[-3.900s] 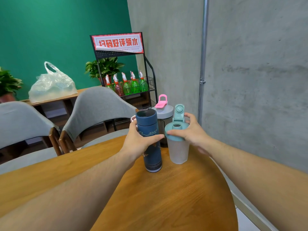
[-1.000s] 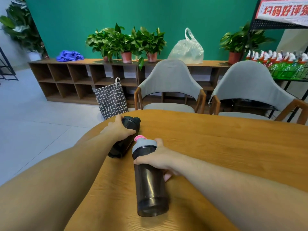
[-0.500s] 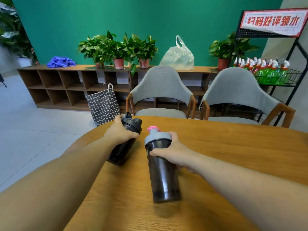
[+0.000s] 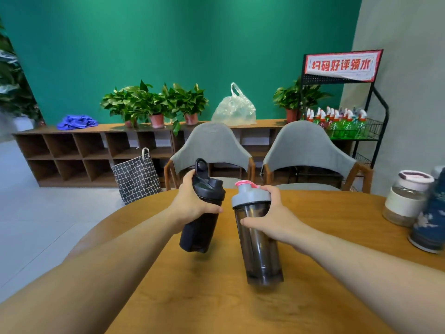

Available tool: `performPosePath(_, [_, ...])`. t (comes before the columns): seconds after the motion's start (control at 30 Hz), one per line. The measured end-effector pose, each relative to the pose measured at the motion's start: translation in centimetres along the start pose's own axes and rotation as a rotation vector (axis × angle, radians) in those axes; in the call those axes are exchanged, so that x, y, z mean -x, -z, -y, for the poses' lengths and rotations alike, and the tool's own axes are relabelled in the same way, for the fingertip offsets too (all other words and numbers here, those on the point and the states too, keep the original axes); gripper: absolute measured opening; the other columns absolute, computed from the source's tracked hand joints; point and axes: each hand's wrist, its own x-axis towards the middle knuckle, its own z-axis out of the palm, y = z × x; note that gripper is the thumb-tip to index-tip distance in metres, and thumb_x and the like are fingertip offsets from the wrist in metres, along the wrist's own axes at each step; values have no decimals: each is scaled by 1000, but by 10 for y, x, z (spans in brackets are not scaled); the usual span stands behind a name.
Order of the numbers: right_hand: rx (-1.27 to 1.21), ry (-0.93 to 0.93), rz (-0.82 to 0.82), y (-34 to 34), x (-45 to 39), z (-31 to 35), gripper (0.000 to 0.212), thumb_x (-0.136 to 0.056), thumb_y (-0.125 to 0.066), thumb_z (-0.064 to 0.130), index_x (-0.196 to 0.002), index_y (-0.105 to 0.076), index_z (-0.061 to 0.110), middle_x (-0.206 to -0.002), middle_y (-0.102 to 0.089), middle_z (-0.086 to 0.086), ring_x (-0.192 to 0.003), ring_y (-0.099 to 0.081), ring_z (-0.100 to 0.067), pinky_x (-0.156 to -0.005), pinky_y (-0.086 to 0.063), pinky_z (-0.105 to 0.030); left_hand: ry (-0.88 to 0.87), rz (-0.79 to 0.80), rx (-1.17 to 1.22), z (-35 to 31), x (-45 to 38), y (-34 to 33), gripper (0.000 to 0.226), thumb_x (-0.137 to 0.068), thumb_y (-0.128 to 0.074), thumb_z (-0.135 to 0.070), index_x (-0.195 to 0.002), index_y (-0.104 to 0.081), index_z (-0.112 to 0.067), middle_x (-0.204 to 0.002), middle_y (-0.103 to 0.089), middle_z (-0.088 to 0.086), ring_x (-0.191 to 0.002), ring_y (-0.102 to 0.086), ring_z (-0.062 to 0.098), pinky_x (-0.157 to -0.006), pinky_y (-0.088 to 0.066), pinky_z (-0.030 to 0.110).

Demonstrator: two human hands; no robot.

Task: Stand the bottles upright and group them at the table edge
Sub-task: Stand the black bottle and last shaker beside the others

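My left hand [image 4: 191, 208] grips a black shaker bottle [image 4: 201, 227] just below its lid and holds it lifted off the wooden table [image 4: 216, 297], slightly tilted. Around the upper part of a smoky dark shaker bottle [image 4: 261, 249] with a grey lid and pink cap, my right hand [image 4: 277, 221] is closed; that bottle is nearly upright, its base at or just above the table. At the right edge stand a glass jar-like bottle [image 4: 405, 197] with a white sleeve and a dark blue patterned bottle [image 4: 431, 225], both upright.
Two grey chairs [image 4: 212, 150] [image 4: 305, 150] stand behind the table. A checked bag [image 4: 136, 178] sits on the floor at the left. Behind are a low wooden shelf [image 4: 79, 150] with plants, and a black rack [image 4: 354, 126] of green bottles against the right wall.
Both bottles have been raised from lying or leaning to nearly upright. The view has swung right, bringing the upright bottles at the right edge into sight.
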Motion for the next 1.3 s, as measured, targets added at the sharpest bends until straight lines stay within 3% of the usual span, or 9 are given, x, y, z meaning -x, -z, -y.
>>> performPosePath(0.17, [13, 7, -69, 46, 29, -18, 92, -78, -81, 26, -142, -16, 34, -120, -45, -3, -88, -57, -10, -59, -45, -20, -48, 70, 79, -20, 25, -45, 112, -65, -91, -9, -148, -19, -30, -129, -48, -2, -113, -51, 18, -95, -43, 34])
performPosePath(0.27, [16, 5, -125, 79, 46, -32, 91, -78, -81, 27, -142, -16, 34, -120, -44, -2, -89, -56, -11, -61, -46, -21, -67, 127, 106, -33, 34, -77, 123, -63, -92, -10, -151, -11, -33, -139, -47, -1, -122, -51, 22, -107, -41, 42])
performPosePath(0.4, [56, -2, -174, 116, 64, -50, 92, -77, -81, 29, -142, -16, 36, -123, -44, -3, -91, -58, -13, -60, -47, -21, -86, 259, 154, -56, 42, -118, 130, -61, -92, -4, -154, -7, -37, -137, -50, -3, -117, -54, 17, -96, -42, 35])
performPosePath(0.57, [82, -23, -254, 165, 89, -83, 95, -74, -83, 30, -141, -16, 37, -122, -45, -3, -94, -59, -14, -78, -57, -31, -66, 368, 201, -88, 46, -178, 132, -50, -96, -6, -153, -19, -39, -132, -57, -1, -116, -57, 19, -102, -46, 44])
performPosePath(0.77, [63, -67, -307, 217, 113, -127, 94, -74, -82, 30, -138, -15, 41, -125, -44, -5, -98, -60, -18, -68, -52, -23, -63, 429, 257, -118, 52, -243, 109, -59, -89, 6, -134, -30, -48, -116, -55, -6, -102, -57, 16, -82, -47, 37])
performPosePath(0.87, [43, -92, -347, 241, 124, -146, 94, -75, -82, 28, -139, -14, 40, -123, -47, -3, -92, -61, -14, -67, -53, -23, -63, 436, 271, -125, 53, -273, 102, -58, -91, 3, -131, -37, -45, -122, -54, -1, -108, -58, 22, -86, -51, 41])
performPosePath(1.03, [41, -89, -446, 272, 142, -174, 95, -75, -83, 24, -140, -16, 39, -124, -43, -1, -91, -58, -9, -62, -49, -15, -112, 483, 250, -139, 59, -323, 96, -60, -91, -2, -127, -38, -45, -123, -54, -4, -109, -57, 17, -96, -49, 42])
performPosePath(1.2, [63, -95, -546, 298, 151, -200, 111, -65, -85, 29, -147, -11, 44, -126, -47, -1, -103, -62, -24, -89, -55, -42, -164, 467, 225, -152, 63, -369, 93, -63, -92, -11, -128, -35, -43, -128, -56, -2, -113, -57, 18, -91, -48, 34])
performPosePath(1.3, [47, -64, -589, 313, 152, -214, 104, -66, -86, 25, -143, -18, 43, -124, -49, -1, -103, -61, -25, -88, -55, -42, -207, 439, 157, -160, 65, -393, 96, -57, -94, -28, -128, -32, -47, -132, -56, -5, -117, -57, 18, -100, -47, 40])
